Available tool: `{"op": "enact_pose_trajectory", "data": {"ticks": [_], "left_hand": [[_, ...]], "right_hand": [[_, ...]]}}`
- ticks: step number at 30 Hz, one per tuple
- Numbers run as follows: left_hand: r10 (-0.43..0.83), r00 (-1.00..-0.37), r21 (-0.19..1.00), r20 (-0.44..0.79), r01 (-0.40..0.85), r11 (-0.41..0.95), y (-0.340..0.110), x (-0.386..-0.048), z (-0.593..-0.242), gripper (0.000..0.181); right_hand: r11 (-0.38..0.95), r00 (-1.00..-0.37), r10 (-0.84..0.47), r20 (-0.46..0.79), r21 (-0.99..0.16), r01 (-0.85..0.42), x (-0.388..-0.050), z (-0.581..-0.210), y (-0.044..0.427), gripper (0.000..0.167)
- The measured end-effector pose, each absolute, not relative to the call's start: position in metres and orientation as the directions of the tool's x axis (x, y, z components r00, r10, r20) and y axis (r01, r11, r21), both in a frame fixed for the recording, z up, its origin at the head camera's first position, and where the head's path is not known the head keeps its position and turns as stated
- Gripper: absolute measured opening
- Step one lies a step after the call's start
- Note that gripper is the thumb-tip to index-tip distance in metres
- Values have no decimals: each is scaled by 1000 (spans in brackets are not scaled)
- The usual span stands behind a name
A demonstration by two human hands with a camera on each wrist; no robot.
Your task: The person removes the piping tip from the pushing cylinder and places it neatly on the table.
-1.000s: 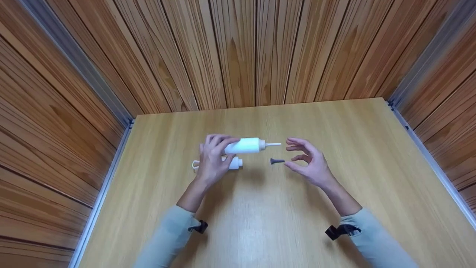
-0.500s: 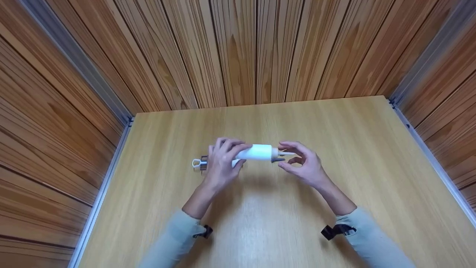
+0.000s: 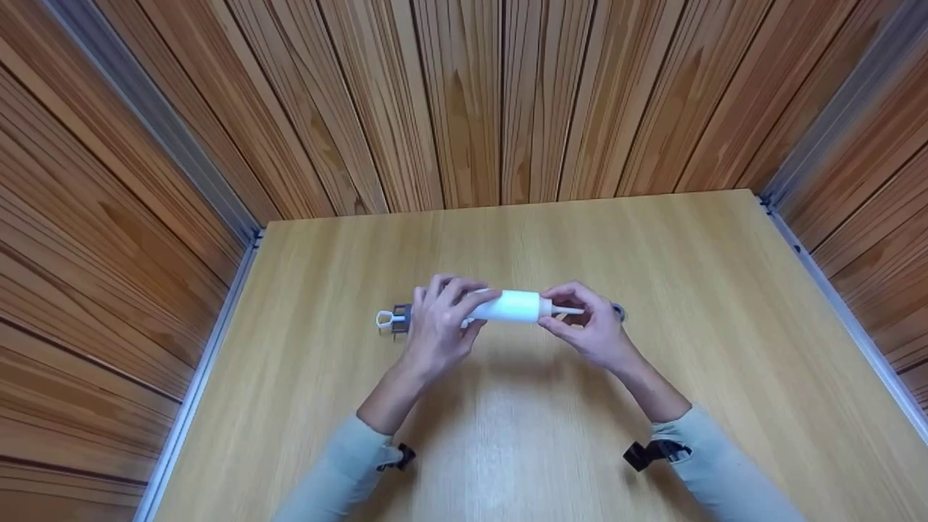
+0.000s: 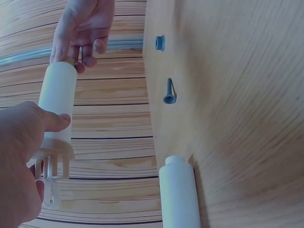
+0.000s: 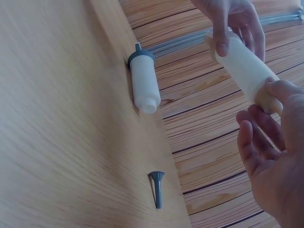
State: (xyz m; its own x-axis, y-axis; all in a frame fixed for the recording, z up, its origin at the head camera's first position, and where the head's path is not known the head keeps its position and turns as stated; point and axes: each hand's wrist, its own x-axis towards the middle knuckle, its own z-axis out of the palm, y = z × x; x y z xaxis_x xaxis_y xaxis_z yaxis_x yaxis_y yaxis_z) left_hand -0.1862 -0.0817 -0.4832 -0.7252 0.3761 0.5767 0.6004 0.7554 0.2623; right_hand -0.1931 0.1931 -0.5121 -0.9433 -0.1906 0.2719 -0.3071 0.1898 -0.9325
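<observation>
Left hand grips 1 tube, nozzle in place; right hand pinches its collar, tightness unclear. The other tube has 1 bare end; dark spout and ring lie unfitted.

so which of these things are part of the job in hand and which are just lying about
In use:
held bottle, gripped by the left hand
its collar, pinched by the right hand
its spout

Probably just lying about:
second bottle
grey funnel
grey ring
</observation>
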Motion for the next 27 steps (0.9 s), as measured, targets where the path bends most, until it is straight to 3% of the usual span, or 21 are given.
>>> {"op": "enact_pose_trajectory", "data": {"ticks": [4, 11, 14, 17, 20, 27], "left_hand": [[391, -710, 231, 585, 609, 759, -83, -186, -485, 50], [470, -611, 57, 637, 645, 762, -83, -189, -487, 60], [511, -618, 18, 597, 647, 762, -81, -190, -486, 70], [542, -645, 37, 538, 661, 750, -79, -189, -485, 75], [558, -653, 74, 512, 680, 729, -79, -188, -485, 67], [567, -594, 118, 571, 743, 659, -80, -186, -479, 51]], "right_hand": [[181, -937, -195, 289, -929, -324, -192, -513, 193, 34], [137, -913, -250, 323, -921, -364, -191, -510, 192, 32], [113, -899, -292, 325, -922, -370, -191, -510, 191, 29], [84, -886, -323, 334, -922, -378, -190, -510, 191, 27], [59, -875, -339, 345, -921, -385, -189, -510, 192, 26], [-37, -851, -392, 348, -931, -364, -189, -510, 194, 26]]}}
